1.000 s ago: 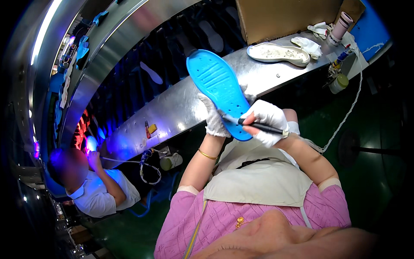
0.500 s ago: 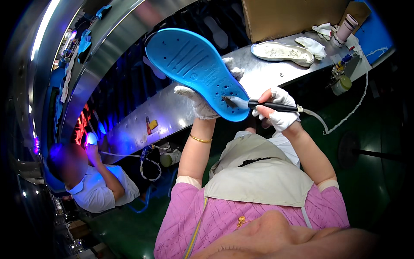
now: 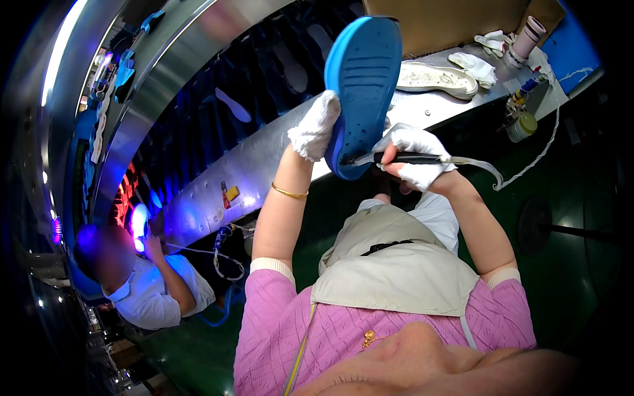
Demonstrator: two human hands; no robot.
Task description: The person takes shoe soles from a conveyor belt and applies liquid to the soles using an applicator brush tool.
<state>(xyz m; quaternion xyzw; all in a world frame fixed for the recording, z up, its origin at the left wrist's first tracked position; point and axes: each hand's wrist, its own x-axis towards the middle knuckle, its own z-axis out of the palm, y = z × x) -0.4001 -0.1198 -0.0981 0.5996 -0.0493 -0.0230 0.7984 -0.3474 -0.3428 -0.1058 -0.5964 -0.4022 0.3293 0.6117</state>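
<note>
A blue shoe sole [image 3: 363,86], molded w/ a raised rim, parallel grooves across the forefoot & small pits near the heel, is held up in front of the counter [image 3: 254,168], toe end pointing away from the wearer, heel end low & near. The L hand [image 3: 317,125], in a white, fuzzy knit glove, grips the sole by its L edge; most of its fingers are hidden. The R hand [image 3: 416,144], in a white cloth glove w/ bare fingertips, is closed narrowly, pen-style, on a slim brush [image 3: 426,159] w/ a smooth black handle, bristles at the inner face of the heel. A thin, pale, flexible hose [image 3: 492,173] runs off the handle's back end & loops to the R. Just beyond the sole, a cream sole [image 3: 439,80] w/ a speckled, hollow inside lies on the counter, which is shiny, scuffed sheet metal. Near it: a crumpled white cloth [image 3: 474,69], a smooth pink cylinder [image 3: 527,41], & a flat brown cardboard panel [image 3: 456,23] behind. Below the counter's R end, a round jar w/ a dull-yellow lid [image 3: 522,127]. Toward the counter's L end, a small yellow block [image 3: 232,193] & a slim red tube [image 3: 224,196], side by side. Closer in, the wearer has a thin gold bangle [image 3: 289,193], a matte beige apron [image 3: 396,277] & a pink diamond-pattern knit top [image 3: 271,310]. Far L, a co-worker in a white shirt [image 3: 158,290] holds a brightly lit, oblong piece [image 3: 139,221].
</note>
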